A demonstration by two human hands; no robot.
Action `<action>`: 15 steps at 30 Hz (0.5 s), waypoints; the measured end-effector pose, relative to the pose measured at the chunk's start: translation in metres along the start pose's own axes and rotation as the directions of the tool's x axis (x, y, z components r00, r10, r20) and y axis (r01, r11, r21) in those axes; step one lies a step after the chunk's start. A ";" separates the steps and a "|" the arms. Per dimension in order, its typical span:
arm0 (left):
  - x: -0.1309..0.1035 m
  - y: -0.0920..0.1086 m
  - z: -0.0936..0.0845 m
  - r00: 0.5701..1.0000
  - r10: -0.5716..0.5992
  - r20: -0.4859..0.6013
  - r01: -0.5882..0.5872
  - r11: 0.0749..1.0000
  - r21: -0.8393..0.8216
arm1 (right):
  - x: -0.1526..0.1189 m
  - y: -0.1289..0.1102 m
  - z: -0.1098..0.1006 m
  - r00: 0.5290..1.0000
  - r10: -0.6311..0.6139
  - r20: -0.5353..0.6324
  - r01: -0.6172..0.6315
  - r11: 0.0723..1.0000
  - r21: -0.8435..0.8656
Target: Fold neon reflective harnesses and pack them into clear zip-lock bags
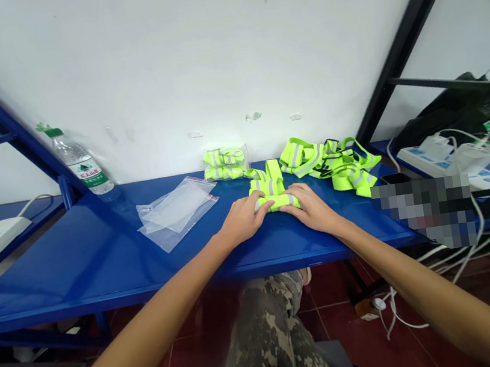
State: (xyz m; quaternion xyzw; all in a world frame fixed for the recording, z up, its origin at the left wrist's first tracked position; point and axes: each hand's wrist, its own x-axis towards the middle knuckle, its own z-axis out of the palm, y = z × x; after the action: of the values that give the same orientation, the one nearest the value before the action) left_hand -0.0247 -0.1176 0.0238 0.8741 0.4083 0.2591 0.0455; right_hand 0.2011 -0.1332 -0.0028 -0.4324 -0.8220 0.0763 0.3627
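Observation:
Near the front middle of the blue table, a neon yellow reflective strap (277, 202) with silver-grey stripes lies partly rolled. My left hand (244, 217) grips the roll's left end, thumb on the near side. At its right end my right hand (311, 207) pinches it in the same way. An unrolled part of the strap extends behind the roll, toward the wall. Right of it sits a loose heap of similar neon straps (347, 163) with black pieces. Behind and left, a clear bag packed with folded neon straps (224, 163) rests against the wall.
Clear plastic zip bags (176, 208) lie on the table (100, 252) at left. A water bottle (81, 161) leans by the blue frame. Far right are white power strips (446, 158), cables and a pixelated object (431, 209) at the table edge.

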 end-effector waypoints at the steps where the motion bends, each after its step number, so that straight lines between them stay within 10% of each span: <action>1: 0.002 0.000 0.001 1.000 -0.022 -0.008 0.022 1.000 0.004 | 0.002 -0.002 0.000 0.999 0.042 -0.006 -0.042 0.999 -0.003; 6: 0.011 -0.004 0.009 0.994 -0.100 -0.036 0.101 0.995 0.028 | 0.013 -0.007 0.002 0.980 0.196 0.019 -0.197 0.975 0.107; 15: 0.025 -0.008 0.022 0.974 -0.150 -0.168 0.161 0.986 0.051 | 0.021 0.000 0.016 0.986 -0.045 -0.163 0.021 0.989 -0.145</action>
State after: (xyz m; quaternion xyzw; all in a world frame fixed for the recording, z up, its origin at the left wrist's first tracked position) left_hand -0.0061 -0.0911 0.0132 0.8163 0.4859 0.3125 0.0040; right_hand 0.1833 -0.1139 -0.0029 -0.4483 -0.7995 -0.0248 0.3990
